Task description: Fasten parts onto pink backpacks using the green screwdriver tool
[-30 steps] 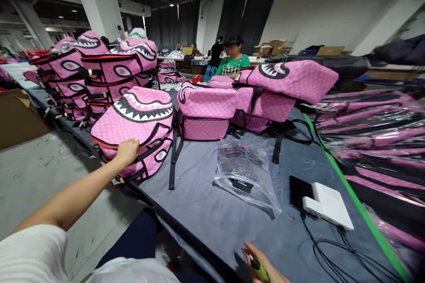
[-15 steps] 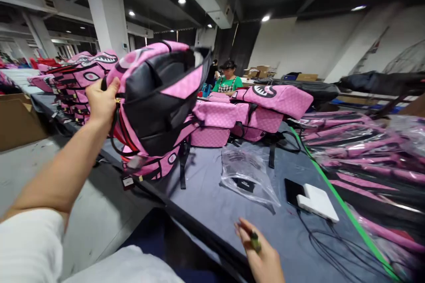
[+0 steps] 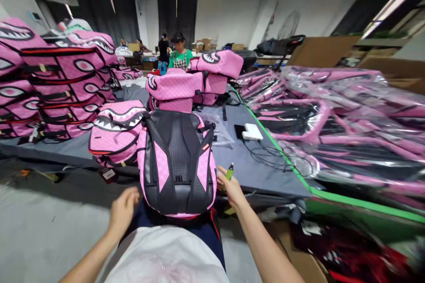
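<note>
A pink backpack (image 3: 177,163) stands upright against my lap at the table's edge, its black padded back panel facing me. My left hand (image 3: 123,210) hovers just off the bag's lower left corner, fingers curled, with nothing visible in it. My right hand (image 3: 231,188) rests at the bag's right side and pinches a small green tool (image 3: 229,171) with a dark tip. Behind the bag, another pink backpack (image 3: 114,130) with a shark-mouth print lies on the grey table (image 3: 245,168).
Stacks of pink shark-face backpacks (image 3: 59,79) fill the left. Plastic-wrapped backpacks (image 3: 332,115) cover the right beyond a green strip. A phone and white charger (image 3: 252,132) with cables lie on the table. A person in green (image 3: 180,55) works at the far end.
The backpack has gone from lifted in my left hand above the table to standing upright in front of me. My left hand has let go and dropped low. The view has swung right.
</note>
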Available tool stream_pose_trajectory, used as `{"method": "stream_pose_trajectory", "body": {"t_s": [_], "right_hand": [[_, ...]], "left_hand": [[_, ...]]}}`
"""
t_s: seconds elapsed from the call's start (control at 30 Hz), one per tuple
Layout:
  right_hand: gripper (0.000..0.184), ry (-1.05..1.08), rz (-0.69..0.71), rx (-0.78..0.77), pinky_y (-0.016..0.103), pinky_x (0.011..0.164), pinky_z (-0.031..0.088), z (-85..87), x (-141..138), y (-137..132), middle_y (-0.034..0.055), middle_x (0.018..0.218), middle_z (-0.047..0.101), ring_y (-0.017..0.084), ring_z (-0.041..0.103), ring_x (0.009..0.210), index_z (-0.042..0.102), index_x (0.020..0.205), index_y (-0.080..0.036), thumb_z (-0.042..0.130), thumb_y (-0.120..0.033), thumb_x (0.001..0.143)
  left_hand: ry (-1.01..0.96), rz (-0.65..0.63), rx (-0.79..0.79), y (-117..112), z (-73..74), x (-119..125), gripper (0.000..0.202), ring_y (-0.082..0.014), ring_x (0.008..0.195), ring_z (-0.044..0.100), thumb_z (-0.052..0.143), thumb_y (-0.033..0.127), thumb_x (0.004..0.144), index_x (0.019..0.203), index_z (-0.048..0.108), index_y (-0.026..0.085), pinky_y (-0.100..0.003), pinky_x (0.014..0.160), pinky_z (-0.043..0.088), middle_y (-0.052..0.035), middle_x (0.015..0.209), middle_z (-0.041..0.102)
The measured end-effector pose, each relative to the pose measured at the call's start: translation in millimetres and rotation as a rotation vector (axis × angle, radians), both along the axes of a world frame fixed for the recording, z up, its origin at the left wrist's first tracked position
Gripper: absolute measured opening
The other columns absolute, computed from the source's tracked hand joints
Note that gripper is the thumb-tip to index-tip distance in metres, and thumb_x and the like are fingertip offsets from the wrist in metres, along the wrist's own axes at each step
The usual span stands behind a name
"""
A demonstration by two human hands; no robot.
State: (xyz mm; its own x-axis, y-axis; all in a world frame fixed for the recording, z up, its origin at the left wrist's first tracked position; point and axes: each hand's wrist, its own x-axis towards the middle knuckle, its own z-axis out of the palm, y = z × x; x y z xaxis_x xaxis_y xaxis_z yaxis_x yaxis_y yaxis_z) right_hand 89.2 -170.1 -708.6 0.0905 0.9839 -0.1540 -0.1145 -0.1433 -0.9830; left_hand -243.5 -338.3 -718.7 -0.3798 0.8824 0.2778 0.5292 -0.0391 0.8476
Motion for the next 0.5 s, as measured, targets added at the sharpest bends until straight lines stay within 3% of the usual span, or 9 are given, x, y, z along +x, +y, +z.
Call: {"method": "stream_pose_trajectory", "body": {"t_s": [0.07, 0.13, 0.2, 0.3, 0.37, 0.43, 0.5], "right_hand": [[0.080, -0.069, 0.026, 0.035, 0.037, 0.071, 0.057, -1.8, 3.1, -3.0, 0.0083, 0.090, 0.076, 0.026, 0.072, 0.083, 0.065, 0.129, -0.017, 0.082, -0.055, 0.062], [0.070, -0.197, 0.056, 0.138, 0.045, 0.081, 0.057, 4.3, -1.9, -5.5, 0.0126, 0.102, 0.076, 0.030, 0.071, 0.094, 0.067, 0.125, -0.015, 0.076, -0.054, 0.068], [0.055, -0.394, -0.007, 0.346, 0.052, 0.098, 0.052, 14.0, -12.2, -10.0, 0.0167, 0.119, 0.072, 0.033, 0.067, 0.113, 0.069, 0.122, -0.014, 0.066, -0.046, 0.077], [0.045, -0.754, -0.092, 0.717, 0.051, 0.111, 0.043, 25.8, -39.5, -20.5, 0.0171, 0.138, 0.063, 0.031, 0.056, 0.131, 0.066, 0.128, -0.015, 0.051, -0.025, 0.086], [0.049, -0.945, 0.045, 0.892, 0.044, 0.106, 0.049, 29.2, -65.5, -25.5, 0.0137, 0.131, 0.067, 0.026, 0.061, 0.124, 0.064, 0.131, -0.018, 0.046, -0.013, 0.086], [0.047, -1.031, 0.216, 0.961, 0.036, 0.094, 0.054, 30.9, -90.0, -25.4, 0.0078, 0.110, 0.075, 0.024, 0.068, 0.105, 0.068, 0.122, -0.022, 0.050, -0.007, 0.081], [0.037, -1.155, 0.293, 0.918, 0.031, 0.084, 0.052, 32.6, -101.8, -20.5, 0.0045, 0.094, 0.076, 0.023, 0.068, 0.091, 0.072, 0.106, -0.023, 0.055, -0.005, 0.078]], "left_hand": [[0.122, 0.023, 0.103, 16.7, 19.7, -6.6, 0.036, -0.0294, 0.107, 0.072, 0.043, 0.045, 0.096, 0.110, 0.070, 0.027, -0.053, 0.098, 0.057, -0.0091, 0.112, 0.076], [0.438, -0.145, 0.258, 48.5, 37.5, 4.3, 0.036, -0.0281, 0.131, 0.058, 0.046, 0.037, 0.097, 0.123, 0.067, 0.023, -0.051, 0.113, 0.046, -0.0104, 0.134, 0.067], [0.760, -0.328, 0.328, 86.3, 43.5, 27.9, 0.041, -0.0309, 0.145, 0.042, 0.050, 0.033, 0.098, 0.135, 0.061, 0.021, -0.054, 0.119, 0.039, -0.0112, 0.151, 0.053], [1.006, -0.356, 0.281, 131.4, 24.7, 61.6, 0.047, -0.0364, 0.147, 0.039, 0.052, 0.030, 0.097, 0.142, 0.056, 0.017, -0.060, 0.117, 0.038, -0.0166, 0.156, 0.045], [1.055, -0.333, 0.270, 144.8, 1.7, 71.1, 0.049, -0.0360, 0.146, 0.041, 0.051, 0.026, 0.097, 0.144, 0.053, 0.014, -0.058, 0.116, 0.039, -0.0190, 0.155, 0.045], [1.062, -0.314, 0.303, 145.0, -19.1, 69.8, 0.048, -0.0335, 0.148, 0.038, 0.048, 0.019, 0.097, 0.144, 0.052, 0.013, -0.055, 0.118, 0.037, -0.0186, 0.156, 0.044], [1.059, -0.313, 0.336, 136.5, -31.8, 63.5, 0.046, -0.0309, 0.150, 0.034, 0.046, 0.016, 0.096, 0.141, 0.057, 0.015, -0.053, 0.120, 0.035, -0.0160, 0.158, 0.043]]}}
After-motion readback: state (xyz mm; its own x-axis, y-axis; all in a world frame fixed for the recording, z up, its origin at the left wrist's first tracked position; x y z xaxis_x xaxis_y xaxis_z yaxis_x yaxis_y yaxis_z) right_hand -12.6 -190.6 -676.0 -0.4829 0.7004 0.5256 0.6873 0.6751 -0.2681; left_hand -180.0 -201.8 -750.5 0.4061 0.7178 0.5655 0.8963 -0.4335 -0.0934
